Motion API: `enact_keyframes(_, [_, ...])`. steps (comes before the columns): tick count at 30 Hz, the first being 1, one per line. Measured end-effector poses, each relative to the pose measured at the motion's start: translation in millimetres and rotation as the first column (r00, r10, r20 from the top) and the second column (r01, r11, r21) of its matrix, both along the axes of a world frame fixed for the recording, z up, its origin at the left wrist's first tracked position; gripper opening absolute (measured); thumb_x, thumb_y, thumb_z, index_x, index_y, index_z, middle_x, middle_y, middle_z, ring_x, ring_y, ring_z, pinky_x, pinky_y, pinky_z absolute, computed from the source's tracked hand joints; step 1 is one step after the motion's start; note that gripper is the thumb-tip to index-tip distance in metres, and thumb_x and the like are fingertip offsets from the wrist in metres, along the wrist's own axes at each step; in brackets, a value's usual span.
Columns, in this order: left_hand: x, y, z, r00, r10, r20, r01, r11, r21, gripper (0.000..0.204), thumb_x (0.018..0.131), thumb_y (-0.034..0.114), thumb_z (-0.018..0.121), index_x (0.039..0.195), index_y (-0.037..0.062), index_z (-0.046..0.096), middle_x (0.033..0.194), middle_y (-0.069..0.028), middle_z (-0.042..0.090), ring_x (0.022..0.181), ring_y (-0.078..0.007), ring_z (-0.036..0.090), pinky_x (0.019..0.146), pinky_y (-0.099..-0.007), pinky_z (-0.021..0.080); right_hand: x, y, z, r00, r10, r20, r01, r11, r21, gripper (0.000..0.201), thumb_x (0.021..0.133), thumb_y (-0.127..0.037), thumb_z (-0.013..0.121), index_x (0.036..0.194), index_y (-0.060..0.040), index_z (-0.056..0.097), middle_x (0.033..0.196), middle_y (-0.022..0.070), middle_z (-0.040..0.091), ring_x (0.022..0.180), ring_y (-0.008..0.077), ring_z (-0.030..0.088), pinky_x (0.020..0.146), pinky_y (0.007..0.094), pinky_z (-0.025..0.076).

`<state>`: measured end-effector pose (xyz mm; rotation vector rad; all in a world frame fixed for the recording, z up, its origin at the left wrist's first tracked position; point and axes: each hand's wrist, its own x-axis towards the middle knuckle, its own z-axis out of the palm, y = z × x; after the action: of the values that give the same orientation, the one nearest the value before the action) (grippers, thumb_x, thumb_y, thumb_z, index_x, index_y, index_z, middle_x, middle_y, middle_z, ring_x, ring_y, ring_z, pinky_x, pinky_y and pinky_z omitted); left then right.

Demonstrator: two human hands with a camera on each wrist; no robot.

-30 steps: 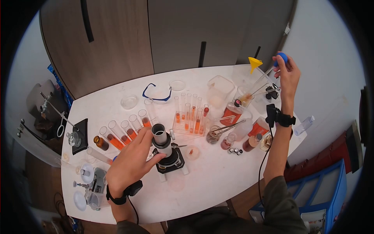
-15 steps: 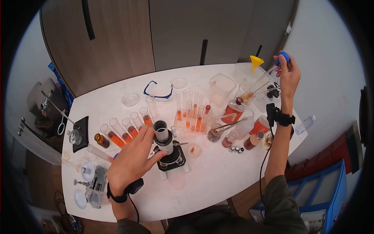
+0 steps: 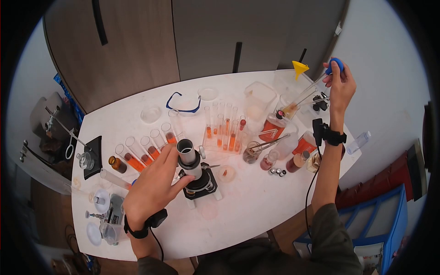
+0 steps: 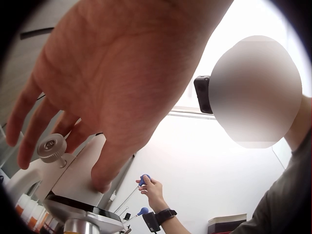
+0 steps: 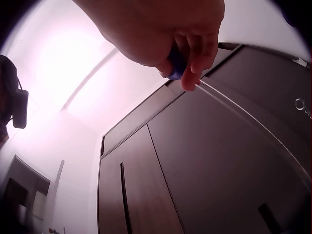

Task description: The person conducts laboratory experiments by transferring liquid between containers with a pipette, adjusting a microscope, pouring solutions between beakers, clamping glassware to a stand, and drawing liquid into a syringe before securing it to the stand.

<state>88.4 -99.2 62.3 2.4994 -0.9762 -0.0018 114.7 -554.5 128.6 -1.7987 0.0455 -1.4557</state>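
Note:
My left hand [image 3: 153, 188] grips the upper body of a small microscope [image 3: 190, 169], thumb on the near side and fingers round the far side. In the left wrist view, its white body and focus knob [image 4: 51, 147] show beneath the palm. Raised at the back right, my right hand [image 3: 341, 87] holds the blue rubber bulb [image 3: 336, 65] of a long glass dropper between thumb and fingers. The dropper's glass tube [image 5: 253, 119] slants down and left, toward a beaker with yellowish contents [image 3: 290, 110]. A small dish with a reddish piece [image 3: 226, 173] lies right of the microscope.
Wide test tubes of orange liquid [image 3: 134, 162] stand left of the microscope. Behind it are a test-tube rack [image 3: 222, 146] and blue-rimmed goggles [image 3: 183, 110]. Bottles and a beaker of tools [image 3: 251, 156] crowd the right. A yellow funnel [image 3: 300, 68] stands near my right hand.
The head view has shifted slightly. Both hands keep their holds, the left on the microscope and the right on the dropper's bulb, with barely any movement.

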Motion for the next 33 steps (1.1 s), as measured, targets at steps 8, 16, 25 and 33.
enact_keyframes(8, [0.9, 1.7, -5.6, 0.998, -0.02, 0.067, 0.021, 1.0, -0.018, 0.061, 0.095, 0.031, 0.069, 0.133, -0.0093, 0.043, 0.13, -0.0245, 0.051, 0.11, -0.0421, 0.059, 0.09, -0.0441, 0.051, -1.7, -1.6, 5.1, 0.998, 0.057, -0.002, -0.057, 0.998, -0.009, 0.035, 0.101, -0.024, 0.066, 0.124, 0.0021, 0.065, 0.101, 0.0098, 0.075, 0.065, 0.0045, 0.061, 0.054, 0.0191, 0.045])
enact_keyframes(16, [0.3, 1.2, -4.1, 0.999, -0.008, 0.035, 0.008, 1.0, -0.011, 0.062, 0.095, 0.031, 0.069, 0.134, -0.0095, 0.042, 0.131, -0.0247, 0.051, 0.112, -0.042, 0.059, 0.09, -0.0438, 0.051, 6.5, -7.8, 27.3, 0.998, 0.045, -0.032, -0.047, 0.997, -0.068, 0.037, 0.099, -0.026, 0.067, 0.124, 0.0017, 0.066, 0.101, 0.0094, 0.076, 0.064, 0.006, 0.062, 0.054, 0.0194, 0.046])
enact_keyframes(25, [-0.1, 1.0, -2.2, 0.999, -0.02, 0.026, 0.021, 0.999, -0.026, 0.06, 0.095, 0.029, 0.069, 0.133, -0.0084, 0.043, 0.13, -0.0244, 0.051, 0.111, -0.0421, 0.058, 0.09, -0.0441, 0.05, 3.7, -12.9, 39.3, 0.997, 0.033, -0.071, -0.038, 0.996, -0.077, 0.037, 0.098, -0.026, 0.068, 0.122, 0.0025, 0.066, 0.099, 0.0086, 0.076, 0.062, 0.0064, 0.062, 0.054, 0.0198, 0.047])
enact_keyframes(33, [1.3, 0.1, -4.0, 1.0, -0.019, 0.018, 0.019, 0.999, -0.036, 0.055, 0.095, 0.027, 0.069, 0.132, -0.0049, 0.043, 0.126, -0.0233, 0.052, 0.109, -0.0424, 0.059, 0.088, -0.0448, 0.051, 2.5, -15.2, 50.7, 0.996, 0.037, -0.077, -0.044, 0.994, -0.099, 0.04, 0.099, -0.029, 0.067, 0.125, 0.0015, 0.065, 0.101, 0.009, 0.075, 0.065, 0.006, 0.062, 0.054, 0.0195, 0.046])
